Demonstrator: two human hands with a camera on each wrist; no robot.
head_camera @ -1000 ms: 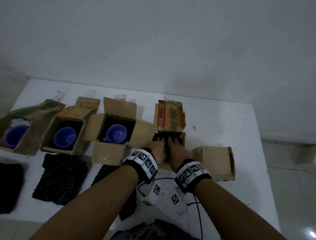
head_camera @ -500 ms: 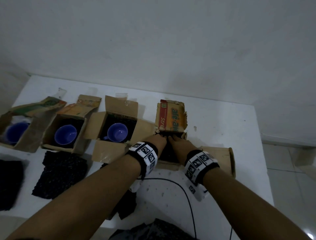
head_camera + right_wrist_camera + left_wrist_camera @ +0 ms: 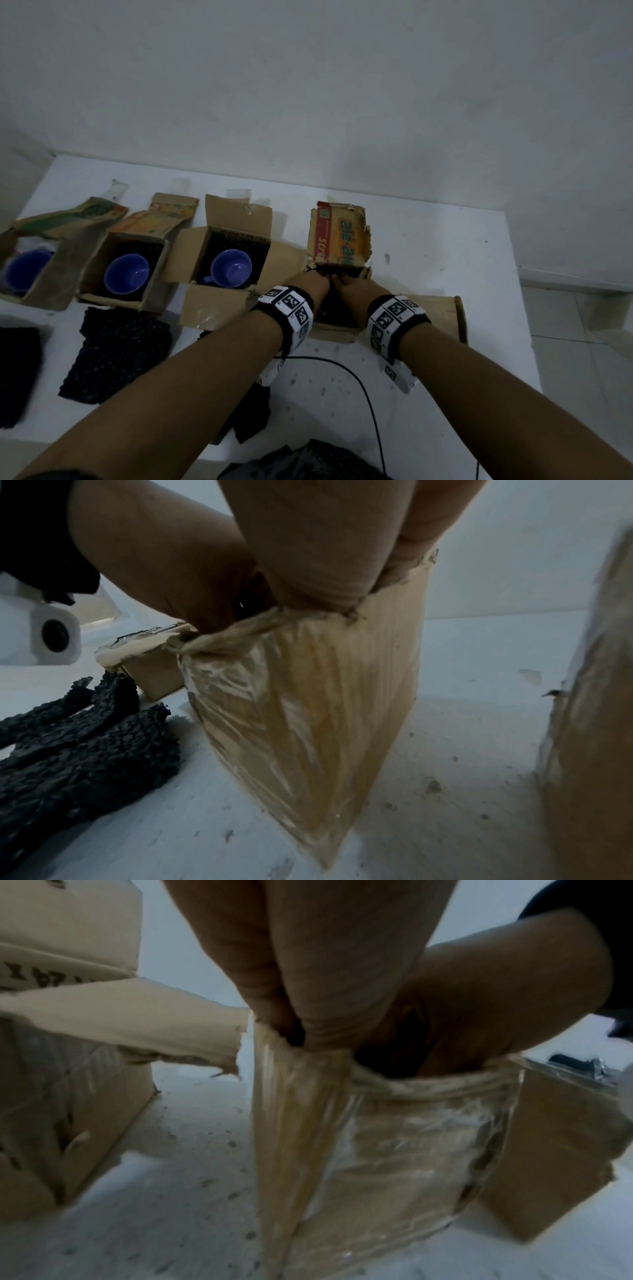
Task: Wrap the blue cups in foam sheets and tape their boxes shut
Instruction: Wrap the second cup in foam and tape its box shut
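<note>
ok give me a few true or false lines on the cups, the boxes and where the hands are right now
1. Three blue cups show bare in open boxes. True: one, one, one at the far left.
2. Both hands are inside the rightmost open box. True: the left hand and right hand reach in together.
3. That box's printed flap is taped down. False: the flap stands up.
4. The foam sheets are white. False: the sheet on the table is black.
5. The left hand is holding a roll of tape. False: no tape roll shows; the hand is in the box.
</note>
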